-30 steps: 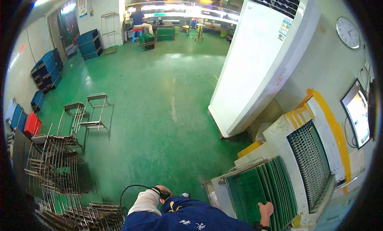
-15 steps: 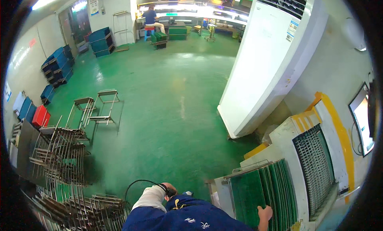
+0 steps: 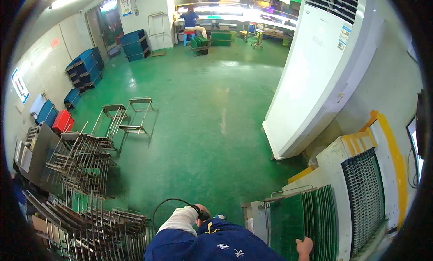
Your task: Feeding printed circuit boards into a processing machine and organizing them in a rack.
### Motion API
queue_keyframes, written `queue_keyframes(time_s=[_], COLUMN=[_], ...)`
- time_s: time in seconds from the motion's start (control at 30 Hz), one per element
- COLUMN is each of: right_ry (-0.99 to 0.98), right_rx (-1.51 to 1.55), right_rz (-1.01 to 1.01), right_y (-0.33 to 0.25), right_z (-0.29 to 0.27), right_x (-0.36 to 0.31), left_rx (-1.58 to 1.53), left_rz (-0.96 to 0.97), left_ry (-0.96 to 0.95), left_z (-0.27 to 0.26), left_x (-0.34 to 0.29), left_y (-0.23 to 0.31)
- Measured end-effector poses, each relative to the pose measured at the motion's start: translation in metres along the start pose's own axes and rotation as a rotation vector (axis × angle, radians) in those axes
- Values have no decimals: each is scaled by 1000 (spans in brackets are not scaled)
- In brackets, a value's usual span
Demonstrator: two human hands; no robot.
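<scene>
At the lower right, a row of thin green boards (image 3: 288, 218) stands upright in a wire-framed rack (image 3: 293, 190). My right hand (image 3: 304, 246) is closed at the near edge of these boards, its thumb side toward the leftmost broad face. Whether it grips one board or more is not clear. My left hand (image 3: 201, 210) is low in front of my dark blue garment (image 3: 221, 240), at the end of a white sleeve (image 3: 181, 219). A black band with a cable circles that wrist. Its fingers are hidden, so any grasp there cannot be made out.
Metal racks (image 3: 83, 164) crowd the left side, near a red bin (image 3: 63, 121) and stacked blue bins (image 3: 84, 68). A tall white air conditioner (image 3: 311, 85) stands right, beside a machine with a grille (image 3: 364, 200). At the far bench, a person (image 3: 191, 20) sits on a stool.
The view has turned a little left, so the room appears shifted to the right. My right hand stays at the boards, and my left arm keeps nearly the same pose.
</scene>
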State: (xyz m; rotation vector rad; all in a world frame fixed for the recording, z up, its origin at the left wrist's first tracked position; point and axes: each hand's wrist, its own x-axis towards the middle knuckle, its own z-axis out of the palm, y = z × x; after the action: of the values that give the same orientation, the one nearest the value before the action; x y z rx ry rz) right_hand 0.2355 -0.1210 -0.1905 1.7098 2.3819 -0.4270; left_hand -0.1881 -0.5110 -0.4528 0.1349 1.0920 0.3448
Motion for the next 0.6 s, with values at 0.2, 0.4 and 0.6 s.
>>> queue_keyframes(time_s=[0.2,0.4,0.6], right_ry=[207,-61,502], right_rx=[-17,280,957], right_rz=[-10,390,248], right_y=[18,18,96], right_z=[-93,-215,-201], right_x=[-27,-86,-84], left_rx=[95,-3,174], left_rz=[56,-149,-199], left_ry=[38,10,-84], left_z=[17,39,36], left_x=[-2,-16,16], left_y=[9,41,48])
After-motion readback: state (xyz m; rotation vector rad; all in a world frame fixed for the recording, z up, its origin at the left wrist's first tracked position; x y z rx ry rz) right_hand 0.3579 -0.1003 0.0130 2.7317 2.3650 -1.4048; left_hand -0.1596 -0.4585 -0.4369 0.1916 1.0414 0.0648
